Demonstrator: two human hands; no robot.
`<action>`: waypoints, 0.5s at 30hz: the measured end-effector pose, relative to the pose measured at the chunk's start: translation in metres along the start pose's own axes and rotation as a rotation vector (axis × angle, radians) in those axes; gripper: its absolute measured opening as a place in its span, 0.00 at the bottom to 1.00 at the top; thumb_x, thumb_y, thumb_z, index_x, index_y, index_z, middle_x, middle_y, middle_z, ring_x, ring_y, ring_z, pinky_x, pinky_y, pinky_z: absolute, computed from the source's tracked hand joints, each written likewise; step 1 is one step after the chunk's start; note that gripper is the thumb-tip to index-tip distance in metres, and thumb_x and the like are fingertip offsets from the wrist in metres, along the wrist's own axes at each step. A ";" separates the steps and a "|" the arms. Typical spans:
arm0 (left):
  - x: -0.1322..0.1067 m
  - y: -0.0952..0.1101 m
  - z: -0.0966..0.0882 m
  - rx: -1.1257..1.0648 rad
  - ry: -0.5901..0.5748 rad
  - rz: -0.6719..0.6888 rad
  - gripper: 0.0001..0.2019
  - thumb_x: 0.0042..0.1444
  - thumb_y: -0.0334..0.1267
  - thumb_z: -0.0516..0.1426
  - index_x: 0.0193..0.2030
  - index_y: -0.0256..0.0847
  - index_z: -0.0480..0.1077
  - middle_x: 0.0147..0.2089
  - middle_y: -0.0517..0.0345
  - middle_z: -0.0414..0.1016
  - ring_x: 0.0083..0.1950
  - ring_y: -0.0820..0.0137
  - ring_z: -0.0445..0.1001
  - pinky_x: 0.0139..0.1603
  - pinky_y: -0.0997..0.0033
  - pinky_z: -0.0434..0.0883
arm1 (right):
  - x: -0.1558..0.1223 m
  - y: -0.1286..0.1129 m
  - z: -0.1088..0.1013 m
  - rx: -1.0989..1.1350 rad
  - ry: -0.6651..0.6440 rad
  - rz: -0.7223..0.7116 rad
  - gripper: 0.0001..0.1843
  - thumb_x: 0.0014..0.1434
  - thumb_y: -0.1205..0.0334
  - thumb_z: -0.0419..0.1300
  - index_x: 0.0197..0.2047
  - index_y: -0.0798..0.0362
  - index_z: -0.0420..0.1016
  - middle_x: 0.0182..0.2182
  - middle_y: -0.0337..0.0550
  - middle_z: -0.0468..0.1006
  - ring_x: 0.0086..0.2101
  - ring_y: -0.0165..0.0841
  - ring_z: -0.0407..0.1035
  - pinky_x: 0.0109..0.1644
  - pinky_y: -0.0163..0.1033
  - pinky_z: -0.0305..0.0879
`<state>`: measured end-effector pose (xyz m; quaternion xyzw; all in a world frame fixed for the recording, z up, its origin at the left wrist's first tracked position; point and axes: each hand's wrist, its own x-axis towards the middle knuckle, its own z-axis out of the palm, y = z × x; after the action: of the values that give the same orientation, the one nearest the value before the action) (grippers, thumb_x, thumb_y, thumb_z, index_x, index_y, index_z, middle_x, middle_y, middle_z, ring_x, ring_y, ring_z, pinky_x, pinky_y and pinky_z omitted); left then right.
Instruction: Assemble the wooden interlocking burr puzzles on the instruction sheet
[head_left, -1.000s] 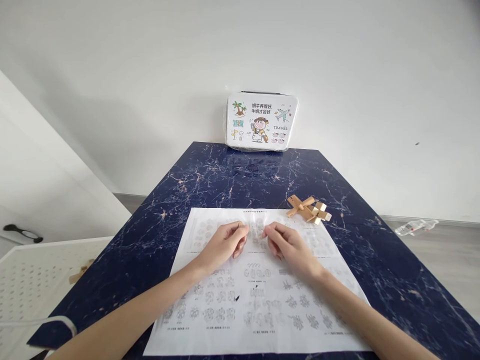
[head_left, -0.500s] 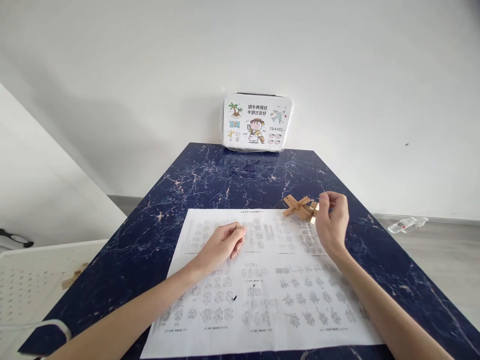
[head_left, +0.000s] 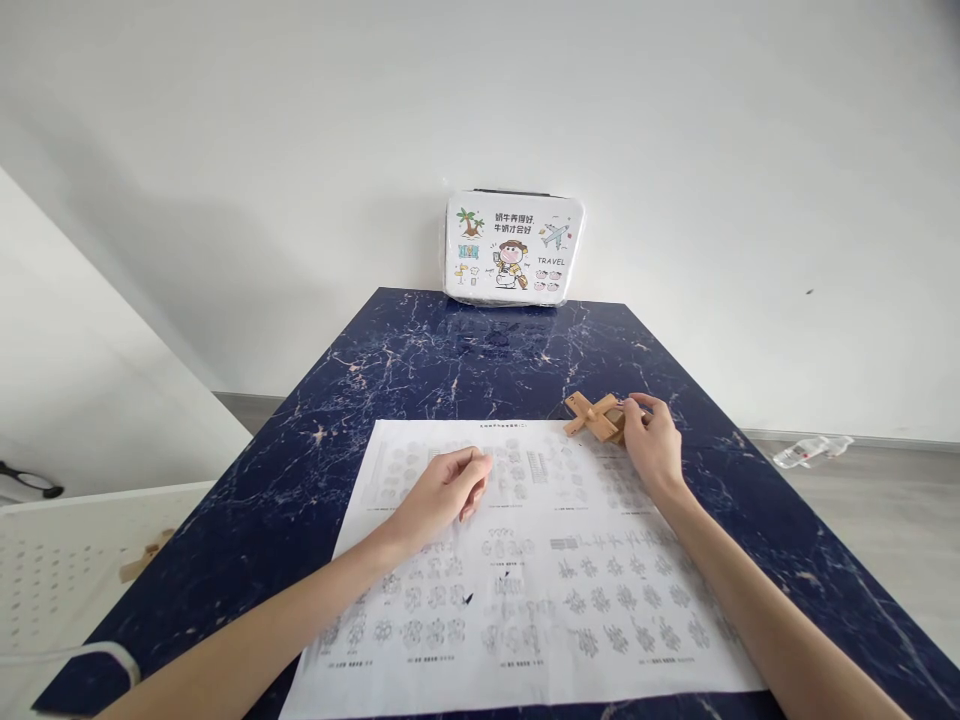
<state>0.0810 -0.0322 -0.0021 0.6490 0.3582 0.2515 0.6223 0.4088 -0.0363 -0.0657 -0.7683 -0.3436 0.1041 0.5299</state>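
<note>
Interlocking wooden puzzle pieces [head_left: 591, 416], some crossed in an X, lie at the top right corner of the instruction sheet [head_left: 525, 510]. My right hand [head_left: 654, 442] is at their right side. Its thumb and fingers are pinched at the end of a wooden piece, which they partly cover. On the upper middle of the sheet rests my left hand [head_left: 448, 487], its fingers curled loosely together and no object visible in them. Rows of small assembly drawings and print cover the white sheet.
A white box with cartoon prints [head_left: 514, 248] stands against the wall at the table's far end. The dark blue marbled table [head_left: 465, 370] narrows away from me. Left and lower is a white perforated surface [head_left: 75, 570] with a wooden piece [head_left: 142, 562]. A clear plastic bottle [head_left: 812, 451] lies on the floor at right.
My right hand has moved slightly left and down onto the wooden pieces, and its fingertips now meet their right side. My left hand has stayed in place.
</note>
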 end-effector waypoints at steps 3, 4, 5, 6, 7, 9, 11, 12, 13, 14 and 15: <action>0.000 0.000 0.000 0.007 -0.003 -0.006 0.22 0.72 0.51 0.53 0.27 0.42 0.60 0.26 0.66 0.60 0.24 0.76 0.59 0.32 0.70 0.62 | 0.001 0.001 -0.001 0.050 0.036 0.014 0.24 0.64 0.45 0.57 0.53 0.54 0.76 0.43 0.55 0.87 0.44 0.49 0.79 0.47 0.48 0.69; -0.001 0.000 0.000 0.010 -0.003 -0.008 0.22 0.72 0.51 0.53 0.28 0.42 0.60 0.26 0.66 0.60 0.24 0.75 0.59 0.32 0.70 0.62 | 0.002 0.001 -0.002 0.077 0.049 0.017 0.23 0.65 0.45 0.56 0.53 0.54 0.75 0.43 0.55 0.87 0.44 0.48 0.80 0.46 0.47 0.69; -0.001 0.000 0.000 0.012 -0.004 -0.008 0.22 0.72 0.51 0.53 0.28 0.42 0.60 0.26 0.66 0.60 0.24 0.75 0.60 0.33 0.70 0.62 | 0.003 0.002 -0.002 0.105 0.064 0.019 0.23 0.66 0.45 0.55 0.53 0.54 0.74 0.44 0.55 0.87 0.45 0.47 0.80 0.46 0.47 0.70; -0.001 0.000 0.000 0.013 -0.005 -0.007 0.22 0.72 0.52 0.53 0.28 0.42 0.60 0.26 0.66 0.60 0.24 0.75 0.60 0.33 0.70 0.62 | 0.005 0.002 -0.003 0.133 0.080 0.019 0.23 0.67 0.45 0.54 0.53 0.54 0.73 0.45 0.54 0.87 0.46 0.45 0.80 0.47 0.46 0.70; -0.001 0.000 0.000 0.014 -0.005 -0.005 0.22 0.72 0.52 0.52 0.28 0.42 0.60 0.26 0.66 0.60 0.24 0.75 0.60 0.32 0.70 0.62 | 0.006 0.002 -0.004 0.156 0.098 0.017 0.22 0.68 0.45 0.53 0.54 0.54 0.72 0.46 0.54 0.87 0.47 0.44 0.79 0.47 0.45 0.71; -0.001 0.001 0.000 0.016 -0.004 -0.004 0.22 0.72 0.52 0.52 0.28 0.42 0.59 0.26 0.65 0.60 0.24 0.75 0.59 0.32 0.70 0.62 | 0.007 -0.001 -0.007 0.208 0.147 -0.007 0.22 0.70 0.45 0.52 0.55 0.53 0.71 0.49 0.54 0.86 0.48 0.42 0.79 0.49 0.45 0.71; -0.002 0.001 0.001 0.022 0.001 -0.009 0.22 0.71 0.51 0.52 0.28 0.42 0.59 0.26 0.65 0.60 0.24 0.75 0.59 0.32 0.70 0.62 | 0.006 -0.007 -0.009 0.274 0.204 -0.073 0.21 0.72 0.45 0.51 0.55 0.52 0.70 0.50 0.53 0.85 0.49 0.40 0.78 0.50 0.45 0.71; -0.002 0.002 0.001 0.025 0.006 -0.010 0.22 0.71 0.51 0.52 0.28 0.42 0.59 0.26 0.65 0.61 0.24 0.75 0.59 0.32 0.70 0.62 | 0.004 -0.011 -0.011 0.308 0.226 -0.124 0.20 0.73 0.45 0.51 0.55 0.52 0.70 0.50 0.53 0.85 0.49 0.40 0.78 0.51 0.45 0.70; -0.002 0.002 0.001 0.028 0.009 -0.011 0.22 0.71 0.51 0.52 0.28 0.42 0.59 0.26 0.65 0.61 0.24 0.75 0.59 0.32 0.69 0.62 | 0.000 -0.017 -0.012 0.326 0.245 -0.180 0.20 0.74 0.45 0.51 0.55 0.51 0.70 0.50 0.53 0.85 0.49 0.40 0.78 0.51 0.46 0.70; -0.002 0.003 0.002 0.030 0.012 -0.011 0.21 0.71 0.51 0.52 0.28 0.42 0.59 0.26 0.65 0.60 0.24 0.75 0.59 0.32 0.70 0.63 | -0.004 -0.023 -0.013 0.327 0.245 -0.233 0.19 0.74 0.45 0.51 0.55 0.51 0.70 0.50 0.53 0.85 0.49 0.40 0.78 0.51 0.46 0.70; -0.002 0.004 0.002 0.030 0.015 -0.011 0.21 0.71 0.50 0.52 0.28 0.42 0.59 0.26 0.65 0.60 0.24 0.75 0.59 0.32 0.70 0.62 | -0.010 -0.029 -0.013 0.315 0.239 -0.285 0.19 0.75 0.45 0.51 0.55 0.51 0.70 0.49 0.52 0.85 0.48 0.40 0.78 0.51 0.47 0.70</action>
<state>0.0820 -0.0348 0.0015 0.6544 0.3701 0.2474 0.6113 0.3964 -0.0464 -0.0365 -0.6268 -0.3630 -0.0111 0.6894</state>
